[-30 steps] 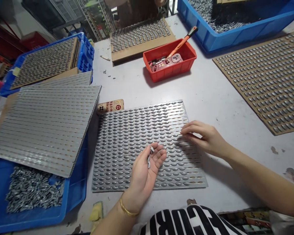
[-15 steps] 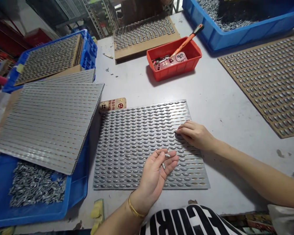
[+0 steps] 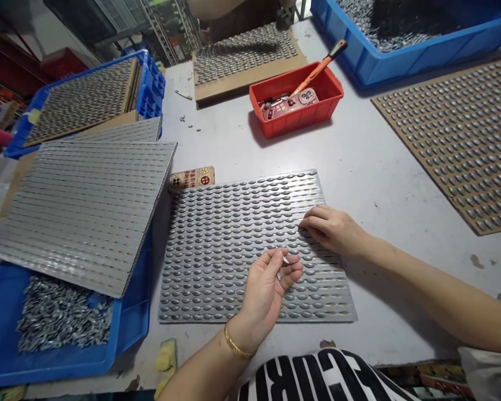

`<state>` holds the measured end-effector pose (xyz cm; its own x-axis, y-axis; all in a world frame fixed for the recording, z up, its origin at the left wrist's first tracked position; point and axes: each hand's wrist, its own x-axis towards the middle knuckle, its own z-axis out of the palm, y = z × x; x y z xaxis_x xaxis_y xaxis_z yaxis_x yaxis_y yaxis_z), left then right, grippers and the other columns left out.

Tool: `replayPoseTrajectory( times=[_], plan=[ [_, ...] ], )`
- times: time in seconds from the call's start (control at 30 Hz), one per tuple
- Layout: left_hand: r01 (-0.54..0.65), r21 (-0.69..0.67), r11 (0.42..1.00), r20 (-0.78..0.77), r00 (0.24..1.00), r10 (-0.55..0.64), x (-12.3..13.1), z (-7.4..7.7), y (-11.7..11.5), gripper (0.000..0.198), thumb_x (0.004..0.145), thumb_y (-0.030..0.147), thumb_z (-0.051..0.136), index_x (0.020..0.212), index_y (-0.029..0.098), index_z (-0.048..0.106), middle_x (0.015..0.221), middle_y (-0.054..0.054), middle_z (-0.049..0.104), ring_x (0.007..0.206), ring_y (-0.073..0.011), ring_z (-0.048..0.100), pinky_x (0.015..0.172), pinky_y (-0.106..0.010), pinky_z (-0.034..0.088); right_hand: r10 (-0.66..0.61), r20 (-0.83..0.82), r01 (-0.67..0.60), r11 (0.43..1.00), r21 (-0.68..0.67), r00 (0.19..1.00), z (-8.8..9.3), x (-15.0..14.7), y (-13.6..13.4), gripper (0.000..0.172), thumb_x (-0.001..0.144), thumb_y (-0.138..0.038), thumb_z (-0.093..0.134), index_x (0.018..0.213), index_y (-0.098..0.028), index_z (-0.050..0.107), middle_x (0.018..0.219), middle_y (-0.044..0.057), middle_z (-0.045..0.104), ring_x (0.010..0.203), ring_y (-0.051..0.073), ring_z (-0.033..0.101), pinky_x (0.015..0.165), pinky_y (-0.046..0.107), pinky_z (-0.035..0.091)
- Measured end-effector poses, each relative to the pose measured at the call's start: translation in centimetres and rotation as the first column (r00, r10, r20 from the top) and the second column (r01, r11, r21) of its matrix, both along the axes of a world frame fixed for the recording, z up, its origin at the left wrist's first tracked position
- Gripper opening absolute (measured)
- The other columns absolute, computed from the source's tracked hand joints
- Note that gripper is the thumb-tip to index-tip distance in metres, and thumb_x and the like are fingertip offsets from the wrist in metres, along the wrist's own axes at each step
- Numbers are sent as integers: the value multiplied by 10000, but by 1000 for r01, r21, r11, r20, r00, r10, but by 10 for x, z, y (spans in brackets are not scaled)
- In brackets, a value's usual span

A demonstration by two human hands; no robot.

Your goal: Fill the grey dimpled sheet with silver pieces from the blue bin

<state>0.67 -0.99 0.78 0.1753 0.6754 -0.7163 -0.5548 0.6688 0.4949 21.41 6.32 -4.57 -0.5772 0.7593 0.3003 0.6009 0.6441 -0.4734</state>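
Observation:
A grey slotted board (image 3: 334,295) lies flat on the table before me, most of it covered with rows of small oval metal pieces (image 3: 211,256). My left hand (image 3: 265,289), palm up over the lower middle of the board, pinches a small pointed metal piece (image 3: 286,259) between thumb and fingers. Another piece seems to lie in its palm, partly hidden. My right hand (image 3: 333,229) rests at the right end of the filled rows, fingers closed and pressed down at the board; what they hold there is hidden.
Left, another slotted board (image 3: 87,206) leans over a blue bin (image 3: 133,312) of loose metal pieces. Behind are a phone (image 3: 194,178), a red tray (image 3: 300,120) and a filled cardboard panel (image 3: 225,92). Another panel (image 3: 463,145) and a blue bin (image 3: 401,67) stand right. A person's arm (image 3: 217,6) shows at top.
My left thumb and fingers have shifted slightly, turning the metal piece between them. My right hand stays almost in place. At the far end, another person's arm has come into view over the cardboard panel.

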Motion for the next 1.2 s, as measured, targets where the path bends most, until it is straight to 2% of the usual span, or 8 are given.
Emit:
replayPoseTrajectory(
  times=[0.1,0.23,0.4,0.6,0.7,0.83,1.07,1.2],
  plan=[
    [-23,-1,1000,3,1000,23,2,0,2,236,777,302,734,854,141,579,958,-109,699,847,-172,686,814,-295,543,-9,-124,6,1000,-25,992,15,-7,-10,171,904,-159,505,1030,-183,618,937,92,645,854,206,583,713,354,515],
    [-57,62,996,54,997,54,8,-4,2,193,799,293,710,820,156,574,888,-55,673,845,-148,655,842,-302,523,60,-227,-62,998,-3,972,32,-26,-33,173,889,-175,554,1052,-194,608,929,77,660,861,203,588,721,367,529],
    [-71,138,988,114,992,55,18,-6,4,110,861,251,626,802,161,607,857,-23,633,866,-127,613,895,-290,503,74,-177,-52,990,128,981,28,-38,-50,219,883,-108,539,1074,-175,623,925,92,674,846,204,579,727,375,541],
    [-102,-1,995,102,990,102,15,2,10,186,866,241,593,1006,126,639,1107,-140,672,1062,-231,641,980,-372,490,-50,-246,70,995,73,968,10,-15,-20,189,899,-144,532,1040,-199,646,905,83,663,831,196,604,698,350,534],
    [-80,-27,996,66,994,82,11,3,8,241,845,184,590,1073,110,611,1162,-188,664,1068,-258,655,981,-385,495,-78,-165,83,996,25,983,-5,-2,1,176,915,-155,504,989,-192,658,882,78,658,820,193,604,693,342,524],
    [-35,-15,999,61,997,36,11,3,5,158,841,184,618,981,147,555,1124,-172,685,1006,-236,683,948,-367,511,-14,-21,15,998,55,1000,-18,3,15,186,925,-154,482,955,-189,662,887,70,658,834,185,583,705,318,504],
    [50,-11,999,12,999,-50,12,2,4,195,848,298,652,889,164,517,875,-95,713,761,-157,699,723,-260,555,-4,137,-8,997,82,991,-4,-1,17,202,907,-113,466,898,-171,658,863,72,633,822,191,535,671,301,463],
    [43,18,999,-2,999,-43,12,0,5,209,850,320,649,876,165,511,847,-80,701,736,-143,686,707,-249,549,8,157,-18,997,68,988,-3,-2,20,186,891,-111,472,870,-164,649,827,70,612,792,190,516,660,303,461]
  ],
)
